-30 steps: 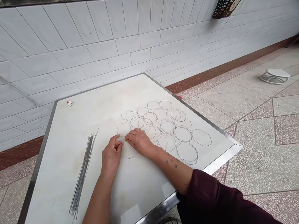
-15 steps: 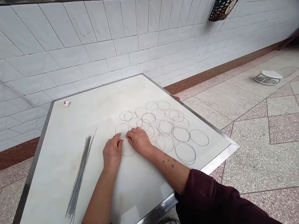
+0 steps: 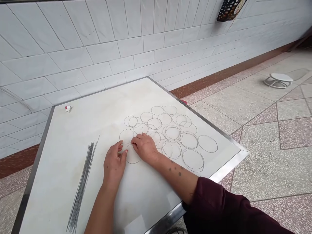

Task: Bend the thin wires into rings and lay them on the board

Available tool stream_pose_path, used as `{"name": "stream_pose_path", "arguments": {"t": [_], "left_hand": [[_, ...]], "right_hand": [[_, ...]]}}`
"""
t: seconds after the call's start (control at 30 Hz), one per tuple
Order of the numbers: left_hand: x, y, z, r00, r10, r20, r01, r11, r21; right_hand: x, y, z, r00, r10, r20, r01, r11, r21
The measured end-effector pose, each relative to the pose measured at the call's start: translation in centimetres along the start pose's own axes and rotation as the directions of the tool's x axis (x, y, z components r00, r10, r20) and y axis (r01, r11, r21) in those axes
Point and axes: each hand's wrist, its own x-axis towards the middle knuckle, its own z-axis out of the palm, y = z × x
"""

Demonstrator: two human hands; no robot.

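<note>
A thin wire ring (image 3: 133, 163) lies on the white tabletop between my hands. My right hand (image 3: 145, 148) is closed in a pinch on the upper part of this ring. At the ring's left side, my left hand (image 3: 115, 162) has its thumb and fingers apart, with nothing visible in them. Many finished-looking wire rings (image 3: 192, 139) spread over the table beyond and to the right of my right hand, several of them overlapping. To the left of my left arm lies a bundle of straight grey wires (image 3: 84, 185).
The table (image 3: 73, 130) has a metal edge and stands by a white tiled wall (image 3: 97, 61). A small red and white object (image 3: 68, 109) sits near its far left corner. On the floor to the right stands a low white stool (image 3: 279, 79). A dark patterned cloth item (image 3: 229, 10) hangs above.
My left hand has let go of the wire and drawn back slightly to the left, its thumb and fingers spreading apart. My right hand has stayed in place on the ring.
</note>
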Motion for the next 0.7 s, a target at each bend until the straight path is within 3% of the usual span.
{"name": "stream_pose_path", "arguments": {"t": [0.2, 0.4, 0.7], "left_hand": [[-1.5, 0.5, -0.4, 0.981, 0.003, 0.195, -0.027, 0.992, 0.120], [-1.1, -0.4, -0.3, 0.991, -0.050, 0.125, 0.033, 0.990, 0.135], [-1.0, -1.9, -0.1, 0.997, -0.021, 0.072, 0.013, 0.994, 0.113]], "right_hand": [[0.0, 0.2, 0.1, 1.000, 0.002, -0.006, -0.002, 1.000, 0.004], [0.0, 0.1, 0.0, 1.000, -0.001, 0.010, 0.001, 1.000, 0.012], [0.1, 0.1, -0.2, 0.999, -0.021, 0.034, 0.021, 1.000, -0.002]]}}
